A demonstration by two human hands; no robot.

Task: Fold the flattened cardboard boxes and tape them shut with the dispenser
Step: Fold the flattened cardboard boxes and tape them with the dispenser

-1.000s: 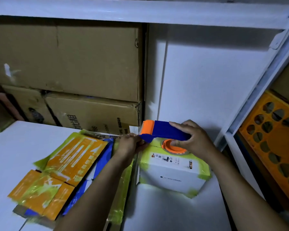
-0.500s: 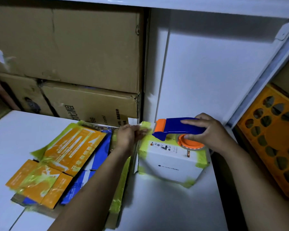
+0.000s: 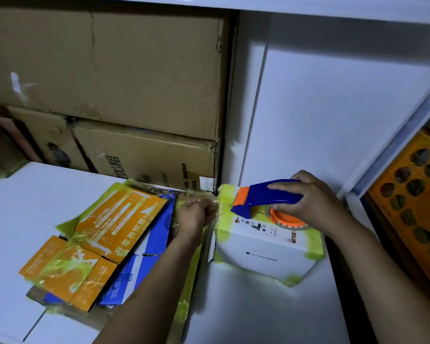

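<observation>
Blue-and-orange tape dispenser [image 3: 263, 196] on white cardboard box [image 3: 258, 255], right hand [image 3: 315, 204] fingers clamped round it; left hand [image 3: 194, 217] fingers pinch clear tape [image 3: 215, 201] at nine o'clock

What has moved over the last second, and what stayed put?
The right hand, gripping the tape dispenser, drew it rightward across the top of the white box, away from its left edge. The left hand kept pinching the tape end at that edge. The white box and flattened boxes stayed put.

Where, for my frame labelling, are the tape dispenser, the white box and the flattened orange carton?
tape dispenser [image 3: 258, 196], head view, blue handle
white box [image 3: 263, 254], head view, front face
flattened orange carton [image 3: 119, 219], head view, upper orange panel
</observation>
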